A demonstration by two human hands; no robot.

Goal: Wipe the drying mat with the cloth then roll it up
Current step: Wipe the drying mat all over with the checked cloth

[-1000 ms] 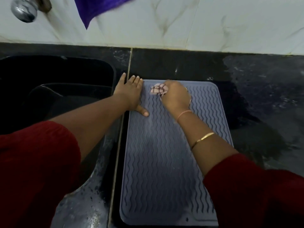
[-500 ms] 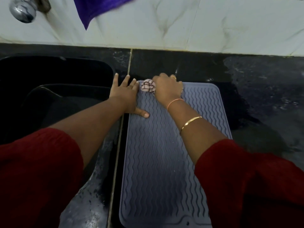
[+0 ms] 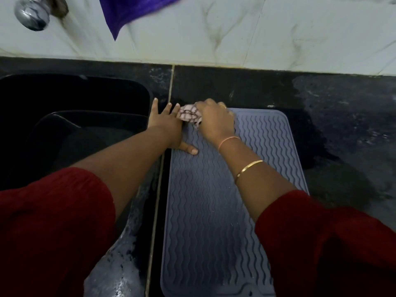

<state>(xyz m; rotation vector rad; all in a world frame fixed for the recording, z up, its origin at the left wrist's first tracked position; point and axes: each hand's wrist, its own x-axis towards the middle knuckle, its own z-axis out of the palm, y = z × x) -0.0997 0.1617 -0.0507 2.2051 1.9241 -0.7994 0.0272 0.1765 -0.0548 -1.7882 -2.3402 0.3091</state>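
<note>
A grey drying mat (image 3: 214, 221) with wavy ridges lies flat on the black counter, its long side running away from me. My right hand (image 3: 215, 123) grips a bunched pink-and-white patterned cloth (image 3: 189, 115) and presses it on the mat's far left corner. My left hand (image 3: 166, 127) lies flat with fingers spread on the mat's left edge, thumb on the ridges, right beside the cloth. The far left corner of the mat is hidden under both hands.
A black sink (image 3: 72, 125) lies directly left of the mat. The black counter (image 3: 342, 136) to the right looks wet. A white tiled wall (image 3: 257, 28) stands behind, with a chrome tap knob (image 3: 32, 13) and a hanging purple cloth (image 3: 128, 9).
My right hand has pushed the cloth away from me and to the left, up to the mat's far left corner. My left hand has stayed pressed on the left edge.
</note>
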